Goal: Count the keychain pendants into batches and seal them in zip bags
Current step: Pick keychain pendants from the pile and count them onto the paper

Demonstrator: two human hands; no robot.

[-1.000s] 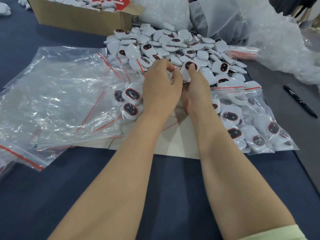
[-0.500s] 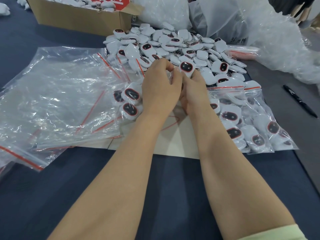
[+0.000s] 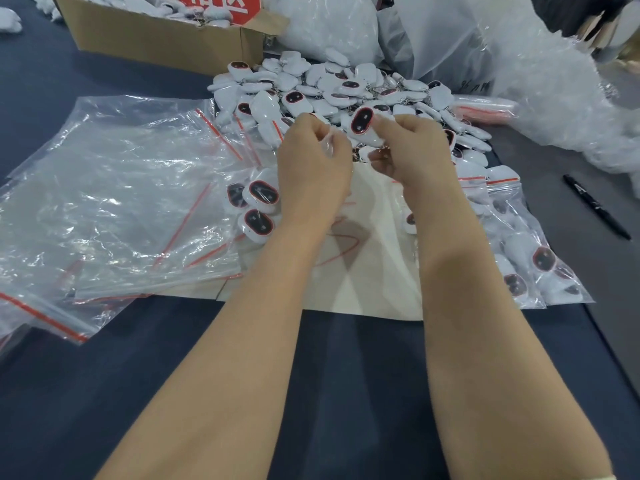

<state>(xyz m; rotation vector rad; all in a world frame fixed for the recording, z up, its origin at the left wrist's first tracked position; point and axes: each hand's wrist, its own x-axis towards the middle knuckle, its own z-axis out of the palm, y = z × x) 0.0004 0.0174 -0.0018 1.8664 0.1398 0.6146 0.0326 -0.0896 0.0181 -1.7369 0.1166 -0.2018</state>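
Note:
A heap of white keychain pendants (image 3: 332, 88) with dark red-rimmed faces lies at the middle back of the table. My right hand (image 3: 412, 150) pinches one pendant (image 3: 362, 123) lifted just above the near edge of the heap. My left hand (image 3: 311, 161) is beside it, fingers curled round a bit of clear plastic film (image 3: 329, 147). Empty zip bags (image 3: 114, 188) with red seal lines spread to the left. Filled zip bags (image 3: 526, 251) lie to the right. More bagged pendants (image 3: 258, 206) sit just left of my left wrist.
A cream paper sheet (image 3: 377, 271) with red marks lies under my wrists. A cardboard box (image 3: 162, 39) of pendants stands at the back left. Large crumpled plastic bags (image 3: 540, 84) fill the back right. A black marker (image 3: 595, 206) lies at the right on the dark blue table (image 3: 346, 393).
My right hand has lifted one pendant out of the heap and moved right, away from my left hand. The left hand has stayed nearly in place.

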